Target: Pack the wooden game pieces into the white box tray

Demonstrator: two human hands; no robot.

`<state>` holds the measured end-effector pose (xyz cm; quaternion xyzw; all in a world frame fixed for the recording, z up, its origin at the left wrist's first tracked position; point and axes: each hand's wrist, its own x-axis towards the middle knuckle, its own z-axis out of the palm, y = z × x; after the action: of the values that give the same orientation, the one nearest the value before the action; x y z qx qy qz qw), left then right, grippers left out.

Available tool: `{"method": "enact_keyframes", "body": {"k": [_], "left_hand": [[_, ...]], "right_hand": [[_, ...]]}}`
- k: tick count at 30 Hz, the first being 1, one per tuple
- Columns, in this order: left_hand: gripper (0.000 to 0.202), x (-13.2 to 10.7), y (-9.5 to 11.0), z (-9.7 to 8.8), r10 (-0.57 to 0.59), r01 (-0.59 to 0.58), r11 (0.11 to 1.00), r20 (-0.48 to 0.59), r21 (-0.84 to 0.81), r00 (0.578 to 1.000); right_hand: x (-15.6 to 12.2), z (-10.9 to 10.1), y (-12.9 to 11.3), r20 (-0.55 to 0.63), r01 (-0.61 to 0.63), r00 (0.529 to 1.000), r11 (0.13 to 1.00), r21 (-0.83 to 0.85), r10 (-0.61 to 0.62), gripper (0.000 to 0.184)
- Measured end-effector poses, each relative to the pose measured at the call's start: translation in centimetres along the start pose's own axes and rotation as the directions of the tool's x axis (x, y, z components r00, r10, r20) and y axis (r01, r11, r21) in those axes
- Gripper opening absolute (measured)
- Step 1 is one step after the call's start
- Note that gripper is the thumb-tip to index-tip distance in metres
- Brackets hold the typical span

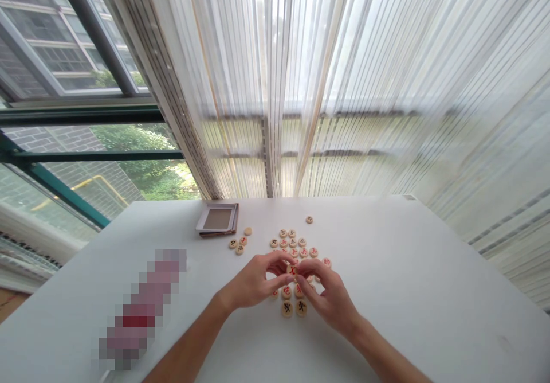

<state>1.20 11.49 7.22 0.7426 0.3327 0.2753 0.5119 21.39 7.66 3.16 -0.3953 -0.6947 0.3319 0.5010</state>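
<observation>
One shallow box (236, 221) sits leftmost in my feed, ahead and left of the fingers, with four loose discs (243, 241) just beside it on the side toward them. Next comes the left hand (258, 282), thumb and forefinger curved in on the red-marked disc (292, 270). That disc lies right of the left fingertips and left of the right ones, between the two; I judge this relation decisive. It is round, so I read no long axis, and neither hand looks nearer. Two black-marked discs (287, 309) lie on the near side of the fingertips; rows of discs (294, 252) spread beyond them. The right hand (329, 291) pinches in from the other side, apparently sharing the hold. I can't tell how high the held disc is.
</observation>
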Motion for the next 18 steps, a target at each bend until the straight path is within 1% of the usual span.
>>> {"method": "enact_keyframes", "body": {"k": [3,7,12,15,18], "left_hand": [[0.030,-1.5,-0.8,0.9,0.017,-0.017,1.000,-0.050,-0.007,0.999],[0.024,-2.9,-1.5,1.6,0.010,-0.014,0.998,-0.077,-0.055,0.997],[0.027,-3.3,-1.8,1.6,-0.023,0.016,0.997,-0.101,-0.073,0.995],[0.029,-3.2,-1.9,1.5,-0.010,0.007,0.999,-0.101,-0.037,0.995],[0.030,-3.2,-2.0,1.7,-0.012,0.009,1.000,-0.137,-0.021,0.990]], "right_hand": [[-0.3,0.6,-0.6,0.061,-0.024,0.998,0.998,0.059,0.021,0.009],[-0.5,0.8,-1.2,0.127,-0.047,0.991,0.997,0.060,0.039,0.010],[-0.6,0.9,-1.0,0.156,-0.095,0.984,0.994,0.055,0.086,0.009],[-0.7,0.8,-0.7,0.148,-0.091,0.986,0.995,0.046,0.084,0.012],[-0.6,0.7,-0.6,0.138,-0.080,0.988,0.996,0.026,0.075,0.014]]}}
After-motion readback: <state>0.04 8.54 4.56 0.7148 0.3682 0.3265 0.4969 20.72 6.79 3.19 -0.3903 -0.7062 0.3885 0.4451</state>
